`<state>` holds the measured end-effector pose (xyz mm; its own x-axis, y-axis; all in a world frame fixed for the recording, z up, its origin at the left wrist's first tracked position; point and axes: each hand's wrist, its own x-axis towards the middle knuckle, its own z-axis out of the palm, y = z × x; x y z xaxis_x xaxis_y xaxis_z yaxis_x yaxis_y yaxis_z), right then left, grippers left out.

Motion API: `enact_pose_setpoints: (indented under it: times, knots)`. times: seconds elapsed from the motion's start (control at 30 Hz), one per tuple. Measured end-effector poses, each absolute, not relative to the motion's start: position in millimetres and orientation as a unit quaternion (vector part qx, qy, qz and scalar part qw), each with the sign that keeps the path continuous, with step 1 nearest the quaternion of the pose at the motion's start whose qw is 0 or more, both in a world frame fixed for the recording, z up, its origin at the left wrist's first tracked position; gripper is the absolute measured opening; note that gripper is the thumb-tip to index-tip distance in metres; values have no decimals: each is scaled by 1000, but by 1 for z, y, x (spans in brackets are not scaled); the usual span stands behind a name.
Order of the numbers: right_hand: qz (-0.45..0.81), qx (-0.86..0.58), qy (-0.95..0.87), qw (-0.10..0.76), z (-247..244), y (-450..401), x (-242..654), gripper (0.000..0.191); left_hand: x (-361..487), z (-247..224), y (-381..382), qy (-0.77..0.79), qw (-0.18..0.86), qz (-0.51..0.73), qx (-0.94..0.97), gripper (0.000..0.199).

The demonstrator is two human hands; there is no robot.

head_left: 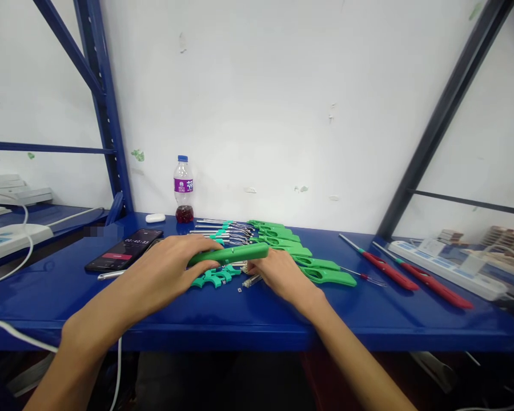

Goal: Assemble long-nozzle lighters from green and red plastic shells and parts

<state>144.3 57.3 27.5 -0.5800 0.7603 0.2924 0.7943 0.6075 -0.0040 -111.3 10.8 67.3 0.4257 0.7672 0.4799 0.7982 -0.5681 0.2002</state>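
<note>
My left hand (171,265) is closed around a green lighter handle (240,253), holding it level above the table. A metal tube (111,275) sticks out to the left beneath that hand. My right hand (280,274) reaches down behind the handle's right end, fingers curled at the small clear parts (252,281) on the table; its fingertips are hidden. Teal triggers (214,278) lie in a loose pile below the handle. Behind it, several metal lighter tubes (216,228) with wires lie in a row beside several green handle shells (282,242).
Two red lighters (389,271) lie at the right, near a white power strip (449,268). At the left are a phone (126,249) and a white case (155,218). A bottle (184,191) stands by the wall. Blue rack posts (107,114) flank the table.
</note>
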Motion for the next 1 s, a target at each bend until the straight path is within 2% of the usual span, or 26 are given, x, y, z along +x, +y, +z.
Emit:
enact_pose_setpoints:
  times: [0.27,0.47,0.63,0.8,1.0]
  knots:
    - [-73,-473,-861,171,31,51,178,22,-101,65,10,-475,-4,-241,-846,30]
    - [23,-477,-842,249,62,28,223,19,-75,58,0,-467,-42,-191,-863,15]
    - [123,-442,-866,198,72,8,238,17,-58,53,-3,-473,-66,-146,-866,3]
    - [169,-430,-876,139,68,4,235,15,-52,40,6,-478,-79,-116,-867,11]
    - [180,-424,-880,118,65,8,230,16,-51,29,9,-476,-98,-83,-870,22]
